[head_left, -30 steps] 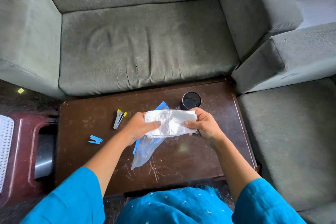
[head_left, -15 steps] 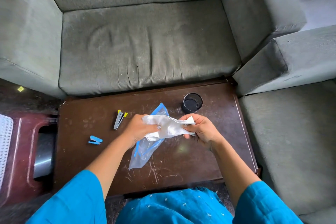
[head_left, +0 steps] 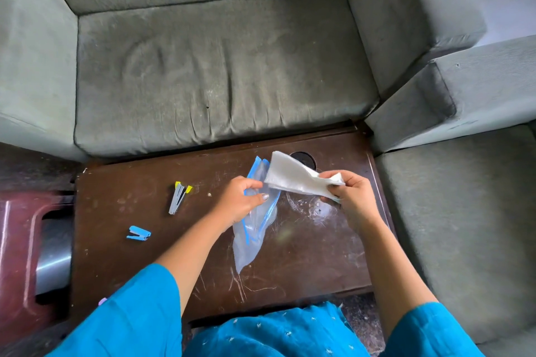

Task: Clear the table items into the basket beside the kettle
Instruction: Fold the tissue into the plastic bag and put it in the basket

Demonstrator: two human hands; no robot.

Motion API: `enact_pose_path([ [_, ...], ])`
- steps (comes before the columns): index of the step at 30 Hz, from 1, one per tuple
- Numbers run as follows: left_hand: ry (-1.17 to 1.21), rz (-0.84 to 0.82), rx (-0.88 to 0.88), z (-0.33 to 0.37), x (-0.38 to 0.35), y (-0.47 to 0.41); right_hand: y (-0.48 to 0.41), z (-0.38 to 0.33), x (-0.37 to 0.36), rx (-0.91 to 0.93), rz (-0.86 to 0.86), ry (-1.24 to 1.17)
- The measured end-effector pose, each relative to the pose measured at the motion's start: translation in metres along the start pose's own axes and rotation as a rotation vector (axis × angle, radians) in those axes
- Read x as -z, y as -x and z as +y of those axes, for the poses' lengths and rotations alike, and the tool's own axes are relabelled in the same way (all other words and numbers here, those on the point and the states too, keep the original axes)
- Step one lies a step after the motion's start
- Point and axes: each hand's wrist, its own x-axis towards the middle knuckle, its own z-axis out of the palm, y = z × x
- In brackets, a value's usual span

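My left hand point(head_left: 242, 201) pinches the blue-edged mouth of a clear zip bag point(head_left: 249, 243), which hangs down onto the dark wooden table point(head_left: 304, 264). In my right hand point(head_left: 349, 194) is a folded white paper towel point(head_left: 293, 178), its free end pointing at the bag's mouth. A grey clip with yellow tips point(head_left: 178, 197) and a small blue clip point(head_left: 138, 233) lie on the table's left part. A black round cup point(head_left: 304, 158) stands at the far edge, partly hidden behind the towel. No basket or kettle is in view.
A grey-green sofa point(head_left: 208, 72) runs along the table's far side, and a second sofa seat point(head_left: 464, 211) adjoins on the right. A maroon plastic stool point(head_left: 20, 255) with a grey metallic object point(head_left: 53, 258) showing through its slot stands at the left.
Both hands held the towel spread flat. Now my left hand has let go of it and grips the bag's mouth, while my right hand holds the folded towel alone.
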Motion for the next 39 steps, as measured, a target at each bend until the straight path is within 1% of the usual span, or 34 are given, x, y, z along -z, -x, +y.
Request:
enact_pose_path([
  [4, -0.115, -0.021, 0.008, -0.001, -0.008, -0.014, -0.019, 0.004, 0.009, 0.011, 0.293, 0.114],
  [6, -0.174, -0.004, 0.018, -0.003, -0.01, -0.017, -0.025, 0.002, 0.006, 0.038, 0.357, 0.281],
  [9, -0.217, 0.006, 0.017, -0.005, -0.013, -0.023, -0.035, 0.0, -0.008, 0.104, 0.32, 0.554],
  [13, -0.217, -0.001, 0.037, -0.005, -0.013, -0.028, -0.051, -0.002, -0.032, 0.194, 0.171, 1.005],
  [15, -0.214, 0.002, 0.038, -0.006, -0.013, -0.031, -0.061, 0.0, -0.041, 0.191, 0.109, 1.091],
  [22, -0.209, -0.018, 0.023, -0.011, -0.017, -0.041, -0.092, 0.015, -0.059, 0.111, -0.005, 1.193],
  [25, -0.204, -0.028, 0.029, -0.013, -0.018, -0.042, -0.097, 0.021, -0.063, 0.067, -0.042, 1.187],
  [31, -0.195, -0.025, 0.03, -0.017, -0.018, -0.04, -0.092, 0.026, -0.065, 0.07, -0.093, 1.231],
  [35, -0.186, -0.027, 0.028, -0.019, -0.014, -0.038, -0.093, 0.022, -0.062, 0.093, -0.023, 1.176],
  [39, -0.178, -0.019, 0.044, -0.022, -0.011, -0.034, -0.095, 0.016, -0.056, 0.111, 0.124, 1.08],
])
